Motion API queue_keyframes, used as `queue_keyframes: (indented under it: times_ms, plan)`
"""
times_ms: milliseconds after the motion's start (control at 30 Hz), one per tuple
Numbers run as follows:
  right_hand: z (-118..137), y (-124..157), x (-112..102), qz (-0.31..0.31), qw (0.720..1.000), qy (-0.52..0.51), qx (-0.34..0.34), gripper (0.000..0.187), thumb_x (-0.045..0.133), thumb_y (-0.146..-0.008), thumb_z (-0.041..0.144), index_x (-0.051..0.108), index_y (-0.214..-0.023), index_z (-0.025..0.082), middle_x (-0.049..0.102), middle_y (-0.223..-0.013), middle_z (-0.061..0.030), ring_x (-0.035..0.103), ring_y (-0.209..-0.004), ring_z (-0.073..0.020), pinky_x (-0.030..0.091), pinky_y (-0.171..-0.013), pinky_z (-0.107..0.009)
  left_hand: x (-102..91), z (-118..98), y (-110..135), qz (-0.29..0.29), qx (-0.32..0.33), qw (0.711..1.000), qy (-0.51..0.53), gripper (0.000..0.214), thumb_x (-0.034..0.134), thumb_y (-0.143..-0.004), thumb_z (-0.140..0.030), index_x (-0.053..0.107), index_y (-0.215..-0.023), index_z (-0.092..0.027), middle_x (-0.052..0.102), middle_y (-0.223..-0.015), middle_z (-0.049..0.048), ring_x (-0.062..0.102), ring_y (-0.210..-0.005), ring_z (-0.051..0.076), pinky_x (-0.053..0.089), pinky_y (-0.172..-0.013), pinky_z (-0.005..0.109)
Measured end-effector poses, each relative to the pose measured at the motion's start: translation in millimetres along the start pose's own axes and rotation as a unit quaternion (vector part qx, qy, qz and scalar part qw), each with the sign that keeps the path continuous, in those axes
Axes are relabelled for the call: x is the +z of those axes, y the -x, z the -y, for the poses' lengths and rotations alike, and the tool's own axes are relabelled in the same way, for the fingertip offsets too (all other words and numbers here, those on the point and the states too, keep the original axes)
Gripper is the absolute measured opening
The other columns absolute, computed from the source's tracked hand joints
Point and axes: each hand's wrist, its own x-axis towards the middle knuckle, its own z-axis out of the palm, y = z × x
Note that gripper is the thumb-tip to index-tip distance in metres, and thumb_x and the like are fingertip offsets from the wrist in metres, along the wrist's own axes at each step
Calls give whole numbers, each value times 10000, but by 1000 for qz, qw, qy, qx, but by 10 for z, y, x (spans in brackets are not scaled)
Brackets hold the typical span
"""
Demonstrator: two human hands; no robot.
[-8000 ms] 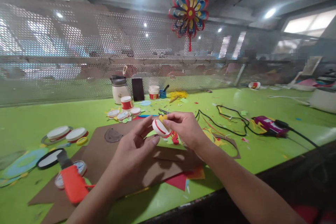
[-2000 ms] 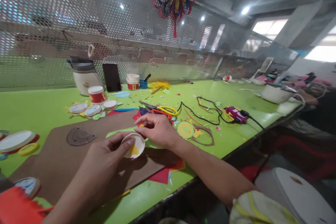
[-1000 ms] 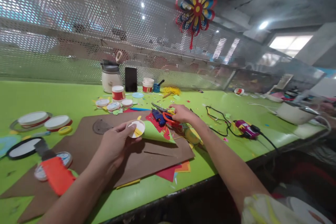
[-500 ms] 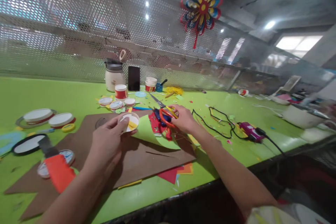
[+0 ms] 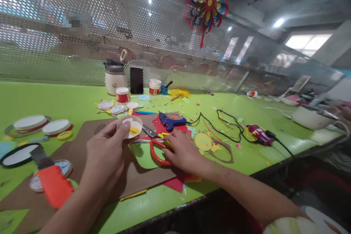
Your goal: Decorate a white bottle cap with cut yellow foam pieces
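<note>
My left hand pinches a small round white paper cup, its opening toward me, with a yellow strip at the thumb. Scissors with red-orange and yellow handles are in my right hand. Their blades are spread apart and point left at the cup's side; whether they touch it I cannot tell. Beneath them lies a light green sheet on brown cardboard. Just beyond my right hand rests a blue glue gun on red paper.
An orange-handled scraper and round lids lie at left. Behind stand a kettle, a phone and a red-white cup. A black cable runs right to a purple box. Paper scraps litter the green table.
My right hand has brought the scissors down and left; their blades have swung from pointing away to pointing at the cup. The glue gun now shows more fully. The view shifted slightly.
</note>
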Motion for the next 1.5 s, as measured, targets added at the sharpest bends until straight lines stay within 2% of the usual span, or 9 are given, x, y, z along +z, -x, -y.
queue_keyframes:
  times_ms: [200, 367, 467, 667, 800, 967, 1133, 1333, 1500]
  plan:
    - [-353, -527, -164, 15, 998, 37, -55, 222, 523, -846, 97, 660, -1021, 95, 617, -1099, -174, 493, -1090, -267, 382, -967, -387, -4, -115, 151, 11, 25, 994, -106, 338, 748, -710, -331, 742, -1015, -187, 762, -876, 30, 674, -751, 181, 562, -629, 250]
    - [-687, -862, 39, 72, 994, 16, -80, 511, 579, -714, -1, 601, -1211, 114, 633, -1208, -152, 540, -1095, -252, 381, -972, -356, -57, -213, 269, 41, 141, 973, -180, 258, 741, -705, -316, 773, -935, -206, 772, -962, 26, 673, -938, 241, 543, -803, 268]
    - [-805, -891, 137, 71, 994, -11, -87, 514, 598, -694, 5, 617, -1195, 123, 637, -1207, -142, 540, -1112, -250, 389, -960, -342, -69, -209, 303, 51, 204, 955, -209, 209, 695, -740, -312, 776, -913, -228, 763, -995, 18, 663, -962, 247, 519, -837, 268]
    - [-914, -874, 132, 16, 995, -91, -44, 322, 637, -720, 125, 677, -1040, 142, 670, -991, -92, 591, -910, -217, 448, -821, -317, -73, -171, 307, 84, 238, 937, -240, 200, 658, -767, -295, 778, -921, -248, 748, -1031, 26, 650, -979, 244, 497, -867, 279]
    - [-959, -920, 47, -69, 983, -171, 13, 369, 636, -727, 199, 635, -1089, 124, 669, -1004, -90, 597, -901, -212, 459, -839, -344, -82, -142, 283, 85, 239, 931, -261, 199, 647, -779, -284, 769, -931, -242, 744, -1046, 25, 649, -972, 240, 491, -863, 275]
    - [-866, -823, -302, -153, 944, -288, 39, 336, 512, -848, 343, 614, -1069, 112, 680, -957, -100, 638, -837, -201, 514, -781, -358, -81, -92, 249, 70, 221, 936, -265, 212, 640, -782, -290, 760, -947, -229, 749, -1035, 30, 653, -965, 237, 494, -836, 262]
    - [-503, -338, -660, -106, 886, -452, -5, 309, 543, -911, 462, 695, -919, 193, 710, -910, -85, 692, -799, -208, 544, -721, -345, -60, -84, 232, 58, 180, 953, -235, 243, 670, -770, -330, 767, -956, -208, 755, -1036, 47, 659, -977, 246, 504, -823, 270]
    - [-215, 62, -647, -53, 918, -388, -60, 286, 565, -913, 452, 706, -1062, 252, 729, -875, -65, 674, -740, -201, 545, -647, -315, -41, -70, 156, 94, -38, 991, -89, 421, 738, -716, -370, 729, -1067, -138, 765, -915, 99, 692, -746, 237, 552, -603, 299]
    - [-102, 180, -525, -69, 955, -249, -146, 317, 612, -899, 300, 563, -1211, 276, 690, -1011, -21, 661, -860, -174, 545, -753, -268, -69, 89, -12, 72, -114, 991, -16, 429, 811, -620, -287, 744, -1005, -109, 753, -859, 123, 689, -680, 212, 571, -554, 286]
